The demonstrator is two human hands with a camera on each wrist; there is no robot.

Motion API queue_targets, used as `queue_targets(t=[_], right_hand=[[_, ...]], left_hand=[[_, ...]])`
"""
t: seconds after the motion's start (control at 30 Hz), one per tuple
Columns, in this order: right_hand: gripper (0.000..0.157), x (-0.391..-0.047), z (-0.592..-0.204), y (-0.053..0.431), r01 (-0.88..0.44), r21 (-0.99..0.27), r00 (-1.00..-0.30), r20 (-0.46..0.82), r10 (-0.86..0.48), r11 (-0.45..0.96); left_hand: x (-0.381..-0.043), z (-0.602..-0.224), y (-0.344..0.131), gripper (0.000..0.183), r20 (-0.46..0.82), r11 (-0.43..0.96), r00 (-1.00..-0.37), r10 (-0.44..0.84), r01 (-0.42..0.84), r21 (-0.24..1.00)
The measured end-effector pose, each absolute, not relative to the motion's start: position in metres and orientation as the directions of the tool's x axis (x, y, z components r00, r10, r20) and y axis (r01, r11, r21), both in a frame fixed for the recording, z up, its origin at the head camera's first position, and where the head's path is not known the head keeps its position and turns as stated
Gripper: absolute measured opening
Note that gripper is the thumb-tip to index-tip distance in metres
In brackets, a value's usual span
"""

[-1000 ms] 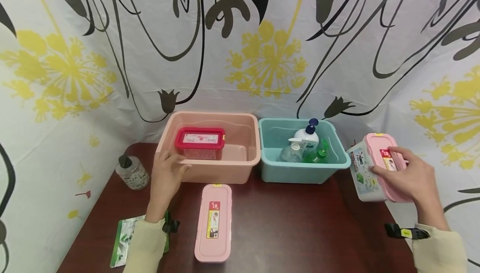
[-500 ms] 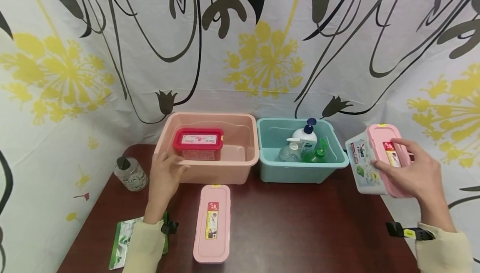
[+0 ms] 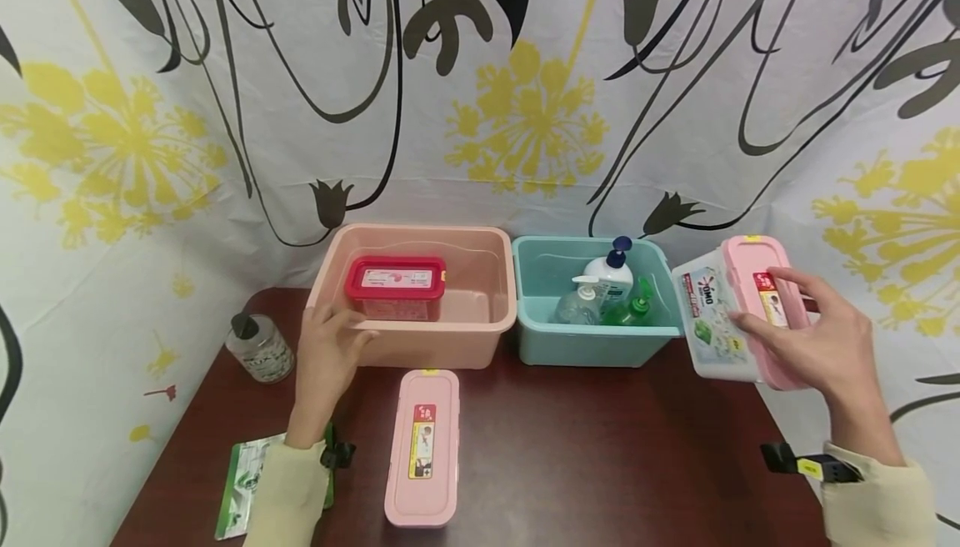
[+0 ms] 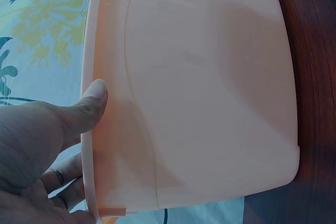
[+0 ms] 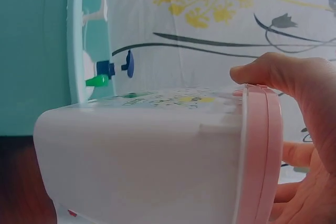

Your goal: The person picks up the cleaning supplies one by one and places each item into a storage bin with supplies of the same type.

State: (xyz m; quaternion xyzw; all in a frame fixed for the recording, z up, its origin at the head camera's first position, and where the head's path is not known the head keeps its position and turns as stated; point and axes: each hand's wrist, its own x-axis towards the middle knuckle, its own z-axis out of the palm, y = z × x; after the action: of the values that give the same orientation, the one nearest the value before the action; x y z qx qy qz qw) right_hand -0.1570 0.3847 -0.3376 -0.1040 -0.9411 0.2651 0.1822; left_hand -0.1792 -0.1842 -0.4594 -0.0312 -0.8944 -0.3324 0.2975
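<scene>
My left hand grips the front left rim of a peach plastic bin; in the left wrist view the thumb lies over the rim with fingers on the other side. Inside that bin sits a clear box with a red lid. My right hand holds a white OMO laundry box by its pink lid. The box is tilted, its lower end overlapping the right edge of the teal bin in the head view. In the right wrist view, the thumb presses the lid's edge.
Several pump bottles stand in the teal bin. Another box with a pink lid stands on the dark wood table. A dark-capped bottle and a green-white packet lie left. Patterned cloth hangs behind.
My right hand has lifted the laundry box a little and brought it left, closer to the teal bin. The left hand stays at the peach bin's rim.
</scene>
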Motion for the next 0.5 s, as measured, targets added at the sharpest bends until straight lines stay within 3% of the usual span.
queue_targets(t=[0.5], right_hand=[[0.080,-0.160,-0.328,0.359,0.065,-0.591,-0.929,0.258,0.265,0.804]], left_hand=[[-0.182,-0.463,-0.184,0.022,0.553,0.788,-0.819,-0.150,0.239,0.568]])
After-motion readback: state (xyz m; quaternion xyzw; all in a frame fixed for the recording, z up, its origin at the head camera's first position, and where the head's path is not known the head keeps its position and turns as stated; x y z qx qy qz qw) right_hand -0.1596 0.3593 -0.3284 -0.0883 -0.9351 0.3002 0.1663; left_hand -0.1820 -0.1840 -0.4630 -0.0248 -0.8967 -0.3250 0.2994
